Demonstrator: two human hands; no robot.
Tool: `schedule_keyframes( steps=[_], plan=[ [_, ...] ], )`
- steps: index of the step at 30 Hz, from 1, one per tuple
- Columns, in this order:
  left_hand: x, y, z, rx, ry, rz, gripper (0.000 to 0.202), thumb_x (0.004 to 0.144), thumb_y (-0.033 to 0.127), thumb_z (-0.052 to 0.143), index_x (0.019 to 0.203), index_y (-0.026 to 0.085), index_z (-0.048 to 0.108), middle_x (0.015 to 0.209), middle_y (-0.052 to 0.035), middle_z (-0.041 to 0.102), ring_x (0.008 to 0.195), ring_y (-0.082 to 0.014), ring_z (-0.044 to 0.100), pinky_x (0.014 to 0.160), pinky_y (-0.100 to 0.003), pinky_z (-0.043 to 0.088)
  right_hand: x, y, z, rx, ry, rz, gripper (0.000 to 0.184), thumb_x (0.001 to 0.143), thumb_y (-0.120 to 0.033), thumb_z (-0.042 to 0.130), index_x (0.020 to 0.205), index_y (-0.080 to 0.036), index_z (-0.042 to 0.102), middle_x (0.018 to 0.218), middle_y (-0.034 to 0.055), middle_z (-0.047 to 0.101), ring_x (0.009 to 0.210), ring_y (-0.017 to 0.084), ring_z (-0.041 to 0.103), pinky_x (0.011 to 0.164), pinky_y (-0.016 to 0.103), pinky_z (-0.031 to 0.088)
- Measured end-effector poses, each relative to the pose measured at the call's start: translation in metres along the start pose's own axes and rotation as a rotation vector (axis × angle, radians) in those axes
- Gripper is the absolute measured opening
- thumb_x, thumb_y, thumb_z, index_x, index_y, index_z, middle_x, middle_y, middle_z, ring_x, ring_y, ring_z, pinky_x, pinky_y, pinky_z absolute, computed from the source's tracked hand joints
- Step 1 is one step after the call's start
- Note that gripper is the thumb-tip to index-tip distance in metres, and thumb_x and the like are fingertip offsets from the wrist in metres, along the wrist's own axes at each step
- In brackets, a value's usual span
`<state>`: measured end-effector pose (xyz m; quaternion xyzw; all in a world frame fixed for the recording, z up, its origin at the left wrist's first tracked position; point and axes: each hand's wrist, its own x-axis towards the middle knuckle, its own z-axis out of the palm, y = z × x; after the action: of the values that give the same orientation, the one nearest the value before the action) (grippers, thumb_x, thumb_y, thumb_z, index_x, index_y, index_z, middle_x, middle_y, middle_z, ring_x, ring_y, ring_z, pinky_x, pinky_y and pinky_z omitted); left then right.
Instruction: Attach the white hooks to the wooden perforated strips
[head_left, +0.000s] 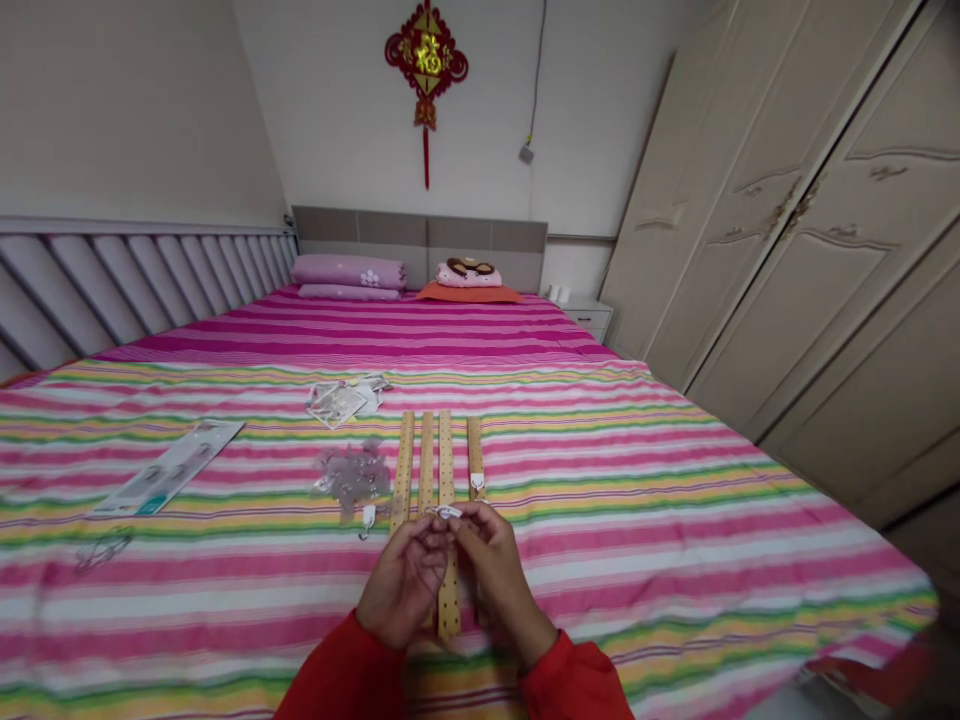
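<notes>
My left hand (405,582) and my right hand (496,562) meet over wooden strips with small holes. Between their fingertips is a small white hook (448,511). The right thumb and forefinger pinch its white body, while the left fingers close at its metal end. Beneath my hands runs one wooden strip (446,470), with two more strips (407,455) to its left. On the separate right-hand strip (474,440) sits a white hook (477,482). Another white hook (368,518) lies on the striped sheet, left of the strips.
A heap of clear plastic pieces (354,475) lies left of the strips, with small packets (345,398) behind it. Farther left are a long flat package (176,468) and thin metal rings (105,547). Folded bedding (349,272) rests by the headboard (480,237); a wardrobe (795,230) stands right.
</notes>
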<state>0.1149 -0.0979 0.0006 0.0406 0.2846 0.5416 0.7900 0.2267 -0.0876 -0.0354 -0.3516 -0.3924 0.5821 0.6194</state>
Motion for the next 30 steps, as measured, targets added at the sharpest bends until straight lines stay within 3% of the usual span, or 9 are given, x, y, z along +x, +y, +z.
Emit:
schedule_keyframes(
  steps=[4,8,11,14,20,26,30],
  plan=[
    [0.004,-0.006,-0.003,0.062,0.009,-0.058,0.010,0.077,0.007,0.053,0.071,0.011,0.060,0.064,-0.0010,0.058,0.050,-0.0026,0.050,0.042,-0.010,0.037,0.002,-0.008,-0.004,0.035,0.048,0.020,0.023,0.067,-0.035,0.077,0.078,-0.018,0.067,0.066,-0.0004,0.067,0.060,0.013,0.061,0.059,0.024,0.049],
    [0.011,-0.009,-0.010,0.431,0.054,-0.031,0.006,0.074,0.019,0.065,0.076,0.014,0.064,0.069,-0.0018,0.064,0.057,-0.0069,0.057,0.050,-0.016,0.042,0.007,-0.017,-0.013,-0.012,0.073,0.043,0.027,0.065,-0.038,0.078,0.081,-0.018,0.069,0.064,-0.0006,0.067,0.054,0.012,0.058,0.053,0.023,0.047],
    [0.017,-0.006,-0.009,0.816,0.084,0.223,0.024,0.069,0.033,0.072,0.084,0.016,0.067,0.080,-0.0038,0.069,0.071,-0.0125,0.063,0.062,-0.020,0.047,0.013,-0.018,-0.022,-0.055,0.072,0.022,0.028,0.064,-0.039,0.078,0.082,-0.018,0.072,0.063,-0.0006,0.066,0.053,0.012,0.057,0.051,0.023,0.047],
    [0.025,-0.001,0.001,1.002,-0.005,0.444,0.033,0.063,0.040,0.074,0.085,0.017,0.067,0.084,-0.0048,0.071,0.081,-0.0178,0.065,0.074,-0.027,0.050,0.022,-0.019,-0.029,-0.112,0.035,0.016,0.028,0.062,-0.039,0.079,0.079,-0.018,0.074,0.058,-0.0010,0.065,0.050,0.011,0.056,0.048,0.022,0.046],
    [0.047,-0.003,0.017,1.026,-0.125,0.432,0.031,0.059,0.039,0.076,0.077,0.016,0.067,0.072,-0.0039,0.069,0.069,-0.0172,0.065,0.067,-0.028,0.051,0.036,-0.025,-0.037,-0.091,0.038,0.046,0.034,0.057,-0.040,0.082,0.080,-0.018,0.073,0.057,-0.0020,0.066,0.043,0.010,0.054,0.045,0.022,0.045],
    [0.053,-0.012,0.012,0.983,-0.060,0.275,0.030,0.058,0.038,0.076,0.074,0.015,0.066,0.067,-0.0019,0.067,0.062,-0.0125,0.059,0.059,-0.023,0.044,0.032,-0.027,-0.044,-0.101,0.044,0.079,0.036,0.055,-0.042,0.082,0.080,-0.018,0.072,0.058,-0.0013,0.067,0.045,0.012,0.057,0.047,0.024,0.047],
    [0.048,-0.012,0.004,0.950,0.018,0.251,0.032,0.055,0.038,0.076,0.073,0.015,0.065,0.062,0.0009,0.062,0.057,-0.0100,0.055,0.056,-0.022,0.042,0.010,-0.023,-0.051,-0.114,0.078,0.058,0.037,0.061,-0.044,0.079,0.088,-0.019,0.071,0.062,-0.0002,0.066,0.054,0.014,0.060,0.051,0.025,0.048]
  ],
)
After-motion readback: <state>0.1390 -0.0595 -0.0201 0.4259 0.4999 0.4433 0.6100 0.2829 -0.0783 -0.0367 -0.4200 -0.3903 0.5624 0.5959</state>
